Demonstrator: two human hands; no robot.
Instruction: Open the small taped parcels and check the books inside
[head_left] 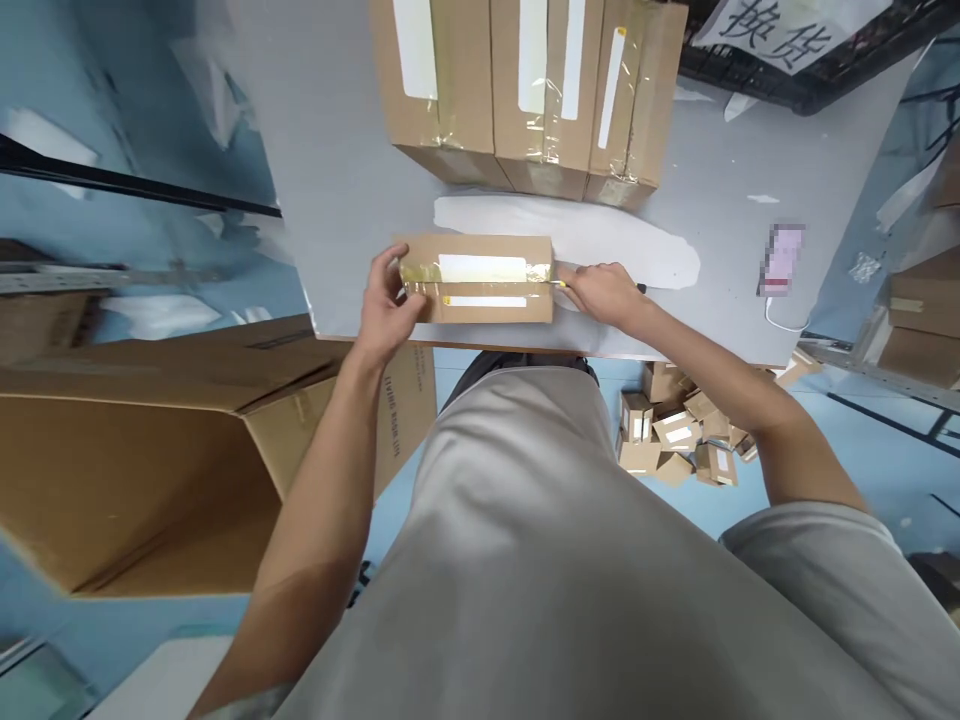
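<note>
While box (480, 280) lies long axis L-R | L grip (386, 305) clasps end | R grip (604, 292) pinches tool (639, 288)

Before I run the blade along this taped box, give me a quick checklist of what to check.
1. Left hand steadying the box: ok, it grips the left end.
2. Right hand at the tape seam: ok, at the right end, holding a thin tool; its tip is too small to tell.
3. Left fingers off the seam: not ok, thumb lies on the tape.
4. Box flat on the table: ok.
5. Three boxes behind stand apart: ok.
</note>
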